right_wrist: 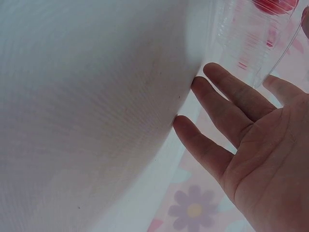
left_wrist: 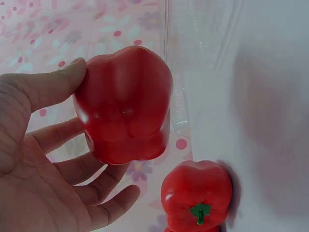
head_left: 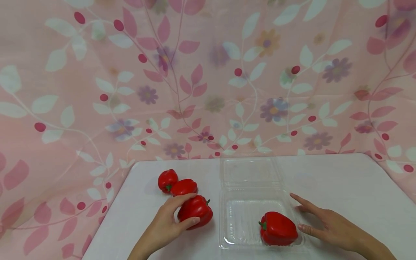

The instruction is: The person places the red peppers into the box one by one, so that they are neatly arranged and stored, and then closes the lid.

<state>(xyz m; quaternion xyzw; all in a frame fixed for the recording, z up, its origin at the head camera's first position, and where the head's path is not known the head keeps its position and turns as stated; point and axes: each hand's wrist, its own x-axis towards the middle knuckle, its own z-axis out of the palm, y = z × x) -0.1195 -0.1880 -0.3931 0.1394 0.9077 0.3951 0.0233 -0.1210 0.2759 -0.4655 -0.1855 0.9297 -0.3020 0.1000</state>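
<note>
My left hand (head_left: 165, 221) grips a red bell pepper (head_left: 196, 212) between thumb and fingers, left of the clear plastic container. In the left wrist view that bell pepper (left_wrist: 126, 104) shows its lobed end, with the thumb on one side. Another red bell pepper (head_left: 278, 229) lies on its side in the right part of the container (head_left: 238, 220), its green stem pointing left. At the container's right side, my right hand (head_left: 334, 226) has its fingers extended and holds nothing. The right wrist view shows the palm of this hand (right_wrist: 270, 154) and its spread fingers near the tabletop.
Two more red bell peppers, one upright pepper (head_left: 167, 180) and one lying pepper (head_left: 184, 187), sit behind my left hand. The container's lid (head_left: 250, 171) is folded back flat on the white table (head_left: 338, 180). A pink floral cloth (head_left: 208, 79) hangs behind the table.
</note>
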